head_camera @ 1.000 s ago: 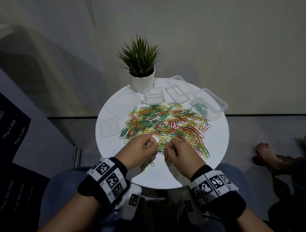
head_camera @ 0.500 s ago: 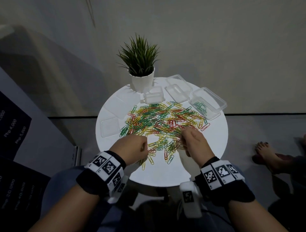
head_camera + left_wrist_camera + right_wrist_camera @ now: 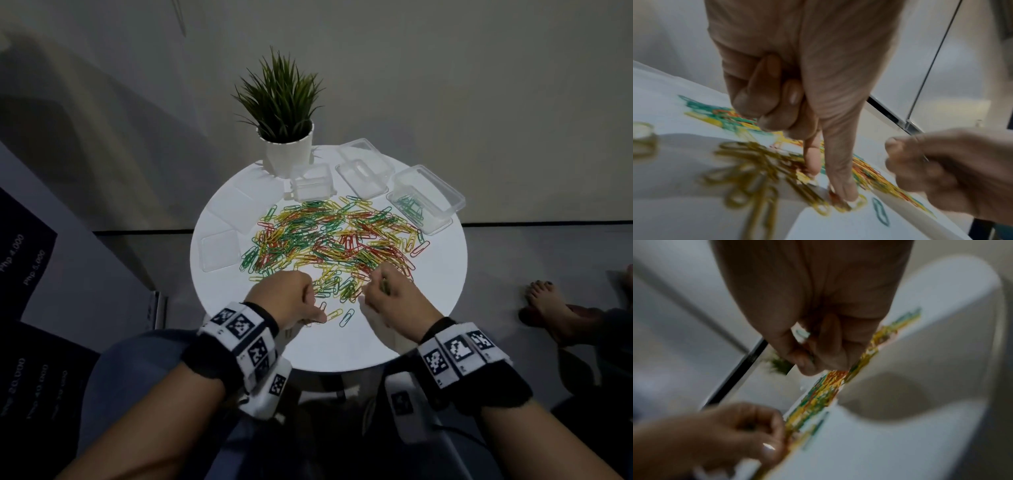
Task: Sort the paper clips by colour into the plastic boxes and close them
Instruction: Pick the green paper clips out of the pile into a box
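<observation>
Multicoloured wire paper clips [image 3: 329,236], green, yellow and red, lie heaped just beyond both your hands on the round white table [image 3: 442,284].

Your left hand [image 3: 287,296]: most fingers curled under, thumb and index finger stretched down. In the left wrist view the index fingertip [image 3: 844,191] presses the tabletop among blurred yellow clips [image 3: 756,175]. It grips nothing that you can see.

Your right hand [image 3: 394,301]: fingers bunched, narrow, at the near edge of the heap. In the right wrist view the hand [image 3: 818,331] pinches a small green clip [image 3: 802,334] between thumb and fingers; the picture is blurred, so you cannot tell whether more clips are held.

Two loose clips, one yellow [image 3: 334,313] and one blue-green [image 3: 347,317], lie between your hands, on the near side.

Clear plastic box with green clips inside [image 3: 424,202]: lid off or back, far beyond your right hand. Two further clear plastic trays [image 3: 363,171] sit left of it. Small square clear box [image 3: 310,181] stands beyond the heap, just before the white pot with a spiky green plant [image 3: 286,137]. Flat clear lids [image 3: 221,250] lie beyond and left of your left hand.

Bare foot of another person [image 3: 544,305]: on the floor, well off to your right.
</observation>
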{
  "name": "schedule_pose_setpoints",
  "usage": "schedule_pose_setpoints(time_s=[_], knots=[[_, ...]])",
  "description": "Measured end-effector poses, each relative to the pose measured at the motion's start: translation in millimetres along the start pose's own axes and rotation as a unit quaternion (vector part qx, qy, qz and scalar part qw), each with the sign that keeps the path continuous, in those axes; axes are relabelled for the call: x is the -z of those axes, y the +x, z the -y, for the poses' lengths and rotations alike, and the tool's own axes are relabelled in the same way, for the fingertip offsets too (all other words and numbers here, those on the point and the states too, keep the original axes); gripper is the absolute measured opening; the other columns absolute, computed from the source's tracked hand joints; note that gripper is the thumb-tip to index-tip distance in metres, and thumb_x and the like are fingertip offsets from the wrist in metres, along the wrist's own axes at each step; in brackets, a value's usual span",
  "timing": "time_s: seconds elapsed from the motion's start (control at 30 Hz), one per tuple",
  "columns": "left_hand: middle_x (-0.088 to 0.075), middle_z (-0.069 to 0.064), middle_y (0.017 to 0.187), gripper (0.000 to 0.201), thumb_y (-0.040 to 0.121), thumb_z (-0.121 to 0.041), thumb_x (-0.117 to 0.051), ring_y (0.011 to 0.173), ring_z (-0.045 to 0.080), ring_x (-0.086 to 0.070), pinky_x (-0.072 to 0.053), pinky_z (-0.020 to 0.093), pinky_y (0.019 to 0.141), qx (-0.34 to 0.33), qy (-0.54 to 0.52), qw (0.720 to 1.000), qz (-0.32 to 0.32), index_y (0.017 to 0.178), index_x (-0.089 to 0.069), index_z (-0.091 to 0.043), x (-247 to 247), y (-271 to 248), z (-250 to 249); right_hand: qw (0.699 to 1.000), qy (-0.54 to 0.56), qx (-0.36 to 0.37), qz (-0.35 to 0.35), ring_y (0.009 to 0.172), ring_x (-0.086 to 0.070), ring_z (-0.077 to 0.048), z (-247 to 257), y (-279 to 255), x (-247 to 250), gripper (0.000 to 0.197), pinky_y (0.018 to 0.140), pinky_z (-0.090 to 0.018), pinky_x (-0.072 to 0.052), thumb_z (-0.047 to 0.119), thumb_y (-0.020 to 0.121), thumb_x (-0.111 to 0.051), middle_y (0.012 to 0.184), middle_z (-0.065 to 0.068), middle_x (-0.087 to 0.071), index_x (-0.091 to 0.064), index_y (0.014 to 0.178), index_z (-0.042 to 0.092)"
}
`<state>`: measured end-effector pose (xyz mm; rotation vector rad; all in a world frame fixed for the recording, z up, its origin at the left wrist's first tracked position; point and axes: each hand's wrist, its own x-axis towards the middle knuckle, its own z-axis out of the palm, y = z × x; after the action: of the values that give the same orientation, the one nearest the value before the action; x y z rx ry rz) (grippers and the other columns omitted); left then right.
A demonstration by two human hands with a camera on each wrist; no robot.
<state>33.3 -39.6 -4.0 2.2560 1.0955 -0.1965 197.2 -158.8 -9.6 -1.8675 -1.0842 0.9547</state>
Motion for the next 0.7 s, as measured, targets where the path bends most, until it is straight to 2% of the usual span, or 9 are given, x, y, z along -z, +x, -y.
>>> schedule_pose_setpoints(time_s=[0.07,0.1,0.2,0.27,0.3,0.37,0.43,0.5,0.7], knots=[[-0.068,-0.009,0.075,0.028,0.07,-0.041,-0.082,0.075,0.01,-0.061,-0.049,0.031,0.07,-0.002,-0.021,1.0,-0.019,0.074,-0.064,-0.019,5.5,-1.7,6.6,0.984,-0.156,0.064,0.053,0.064,-0.052,-0.023,-3.7,0.0,-2.3,0.01,0.062,-0.034,-0.042,0.012,0.096,-0.044,0.074,-0.006,-0.057,-0.039,0.089,0.019],[-0.067,-0.011,0.073,0.024,0.071,-0.039,-0.081,0.075,0.009,-0.06,-0.048,0.03,0.07,-0.009,-0.019,0.999,-0.036,0.074,-0.065,-0.021,7.2,-1.8,8.0,0.972,-0.205,0.086,0.074,0.067,-0.055,-0.024,-3.7,-0.1,-2.7,0.006,0.064,-0.035,-0.044,0.014,0.095,-0.044,0.074,-0.006,-0.06,-0.041,0.096,0.019],[-0.055,-0.016,0.064,0.007,0.081,-0.029,-0.073,0.074,0.01,-0.054,-0.044,0.028,0.068,-0.039,0.017,0.996,-0.074,0.083,-0.069,-0.025,9.5,1.0,4.8,0.931,-0.325,0.114,0.122,0.068,-0.052,-0.019,3.0,1.4,-4.6,0.016,0.062,-0.032,-0.042,0.022,0.093,-0.053,0.066,0.008,-0.052,-0.049,0.109,0.023],[-0.054,-0.015,0.066,0.005,0.087,-0.026,-0.066,0.075,0.013,-0.054,-0.043,0.027,0.068,-0.064,0.046,0.994,-0.08,0.09,-0.069,-0.027,7.8,2.9,0.2,0.906,-0.382,0.118,0.14,0.08,-0.057,-0.023,6.8,4.0,-5.6,0.018,0.07,-0.033,-0.048,0.026,0.092,-0.055,0.079,0.004,-0.062,-0.052,0.11,0.024],[-0.059,-0.012,0.072,0.007,0.088,-0.026,-0.064,0.077,0.014,-0.056,-0.044,0.027,0.069,-0.074,0.061,0.992,-0.081,0.092,-0.069,-0.028,6.3,3.4,-2.0,0.899,-0.396,0.121,0.142,0.084,-0.058,-0.025,7.5,5.5,-6.3,0.016,0.073,-0.036,-0.051,0.026,0.092,-0.055,0.086,-0.001,-0.066,-0.053,0.108,0.023],[-0.068,-0.009,0.086,0.008,0.089,-0.028,-0.063,0.085,0.014,-0.06,-0.044,0.026,0.069,-0.083,0.092,0.989,-0.085,0.094,-0.069,-0.029,4.2,4.5,-3.2,0.896,-0.404,0.115,0.143,0.082,-0.059,-0.028,7.7,8.1,-7.3,0.008,0.072,-0.041,-0.053,0.025,0.092,-0.055,0.086,-0.005,-0.066,-0.053,0.099,0.021],[-0.069,-0.008,0.091,0.007,0.088,-0.03,-0.063,0.088,0.014,-0.061,-0.04,0.024,0.065,-0.085,0.117,0.985,-0.091,0.093,-0.068,-0.03,4.4,5.1,-1.2,0.897,-0.408,0.095,0.141,0.079,-0.059,-0.029,9.1,8.8,-8.4,0.01,0.069,-0.039,-0.052,0.027,0.093,-0.055,0.085,-0.006,-0.064,-0.052,0.094,0.017],[-0.068,-0.008,0.093,0.009,0.088,-0.032,-0.062,0.09,0.016,-0.061,-0.036,0.023,0.064,-0.087,0.135,0.983,-0.094,0.095,-0.067,-0.03,5.8,5.2,1.4,0.892,-0.422,0.075,0.144,0.083,-0.059,-0.029,10.6,9.0,-9.6,0.017,0.068,-0.035,-0.047,0.03,0.095,-0.053,0.091,-0.007,-0.063,-0.051,0.098,0.014],[-0.069,-0.008,0.095,0.012,0.089,-0.036,-0.061,0.091,0.016,-0.061,-0.036,0.025,0.065,-0.13,0.161,0.974,-0.091,0.099,-0.065,-0.03,4.7,6.7,-3.1,0.874,-0.456,0.038,0.163,0.101,-0.058,-0.028,14.4,14.5,-15.5,0.027,0.072,-0.031,-0.039,0.027,0.097,-0.045,0.112,-0.013,-0.061,-0.048,0.114,0.006]])
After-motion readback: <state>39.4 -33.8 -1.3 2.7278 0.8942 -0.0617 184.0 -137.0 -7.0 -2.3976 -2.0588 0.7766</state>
